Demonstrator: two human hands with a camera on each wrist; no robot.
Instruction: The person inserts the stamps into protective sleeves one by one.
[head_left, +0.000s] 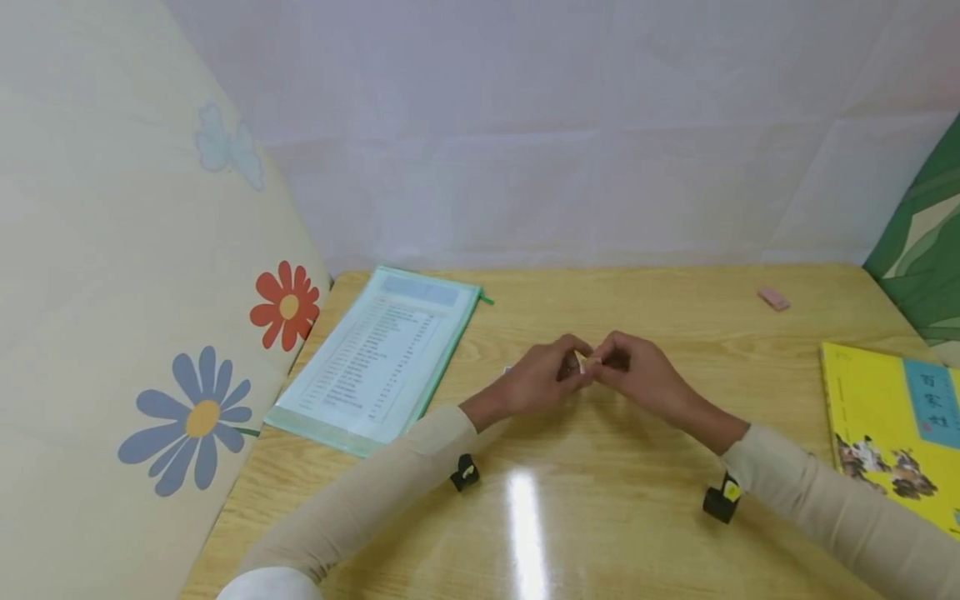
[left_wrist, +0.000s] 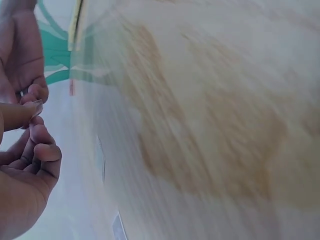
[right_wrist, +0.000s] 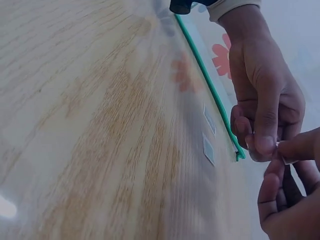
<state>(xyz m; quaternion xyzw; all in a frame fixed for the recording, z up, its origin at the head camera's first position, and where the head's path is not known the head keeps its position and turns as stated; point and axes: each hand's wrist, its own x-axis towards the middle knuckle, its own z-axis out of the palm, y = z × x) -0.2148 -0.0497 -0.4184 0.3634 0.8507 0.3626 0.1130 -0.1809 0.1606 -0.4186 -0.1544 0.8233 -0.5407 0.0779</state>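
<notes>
- Head view: over the middle of the glossy wooden table (head_left: 600,517), the left hand (head_left: 536,385) and right hand (head_left: 641,379) meet, both pinching a small pale sticker-like scrap (head_left: 583,361) between fingertips.
- Far left lies a green-edged clear document folder (head_left: 378,358); near right, a yellow picture book (head_left: 892,425); far right, a pink eraser (head_left: 773,297).

Green document folder (head_left: 378,358), pink eraser (head_left: 773,298), yellow book (head_left: 892,425) on table (head_left: 637,517).
</notes>
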